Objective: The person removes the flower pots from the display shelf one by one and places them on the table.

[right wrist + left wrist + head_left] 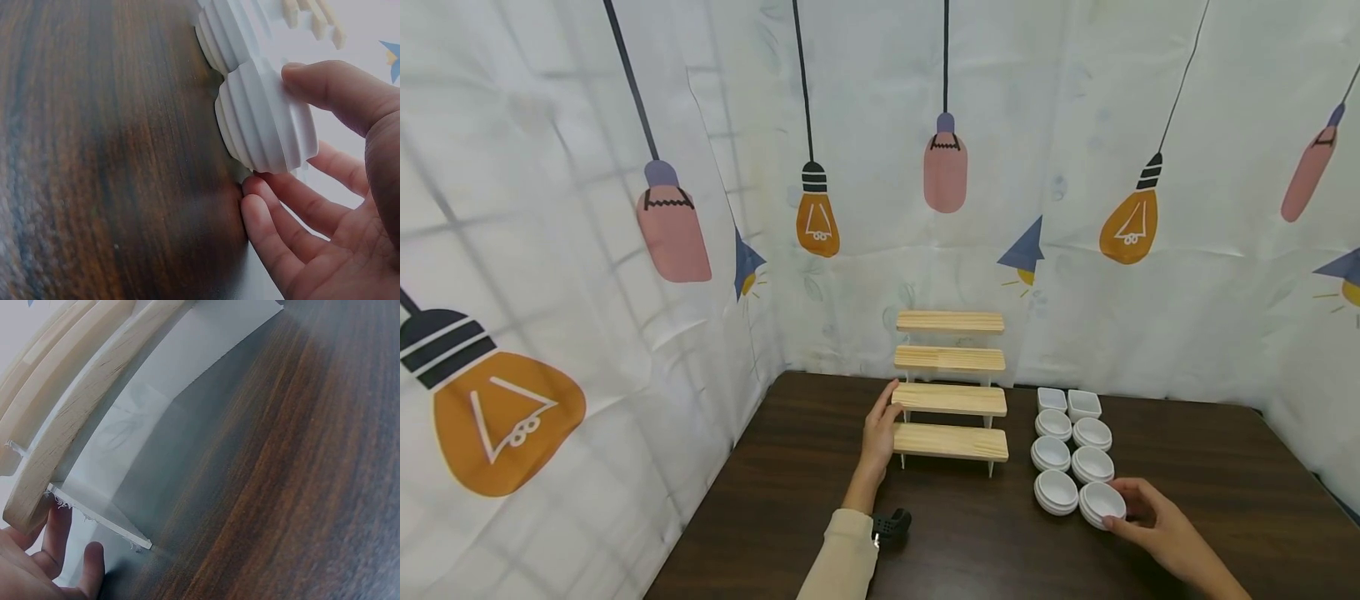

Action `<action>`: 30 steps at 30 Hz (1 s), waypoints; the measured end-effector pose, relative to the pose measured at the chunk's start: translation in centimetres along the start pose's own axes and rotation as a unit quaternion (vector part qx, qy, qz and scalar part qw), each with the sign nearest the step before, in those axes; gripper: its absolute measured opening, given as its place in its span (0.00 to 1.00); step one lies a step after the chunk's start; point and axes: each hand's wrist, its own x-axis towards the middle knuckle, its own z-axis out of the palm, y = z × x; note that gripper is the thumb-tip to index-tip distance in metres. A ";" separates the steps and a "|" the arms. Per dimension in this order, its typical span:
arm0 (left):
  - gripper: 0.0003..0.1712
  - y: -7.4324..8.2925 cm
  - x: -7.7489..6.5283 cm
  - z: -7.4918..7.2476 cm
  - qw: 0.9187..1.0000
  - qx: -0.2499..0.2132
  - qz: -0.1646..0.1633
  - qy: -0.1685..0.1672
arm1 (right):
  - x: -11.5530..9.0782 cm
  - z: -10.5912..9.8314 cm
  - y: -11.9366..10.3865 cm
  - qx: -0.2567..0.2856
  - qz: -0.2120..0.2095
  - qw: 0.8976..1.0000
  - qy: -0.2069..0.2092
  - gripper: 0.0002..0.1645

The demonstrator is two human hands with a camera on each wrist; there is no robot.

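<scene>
A four-step wooden shelf stand [951, 442] with white supports stands on the table. My left hand [878, 432] is at its left side, with fingers touching the ends of the lower boards. In the left wrist view, the fingers [57, 534] reach behind the lowest board [81, 419], beside its white support. My right hand [1157, 529] holds the front right stack of white round bowls [1102, 502]. The thumb [312, 81] lies on the upper part of this stack [259, 125], and the fingers bear against its far side. The stack appears to sit on the table.
Several more round bowl stacks [1056, 491] stand in two columns to the stand's right. Two square white dishes [1084, 405] are at the columns' back end. A patterned white curtain [865, 292] hangs behind and beside the dark wooden table [970, 550].
</scene>
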 end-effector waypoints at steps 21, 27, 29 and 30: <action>0.28 0.4 0.2 0.0 1.000 0.006 0.000 0.002 | 0.2 -0.7 -0.1 -0.029 0.003 0.999 0.023 0.30; 0.28 0.8 0.1 0.1 1.000 0.006 -0.003 0.005 | 0.2 -1.4 -0.2 -0.043 -0.008 0.997 0.066 0.28; 0.29 1.0 0.0 -0.1 1.000 0.011 -0.007 0.000 | 0.3 -1.8 -0.4 -0.046 -0.013 0.996 0.078 0.28; 0.29 1.1 -0.1 -0.2 1.000 0.014 -0.006 -0.001 | 0.3 -1.9 -0.5 -0.046 -0.014 0.996 0.081 0.28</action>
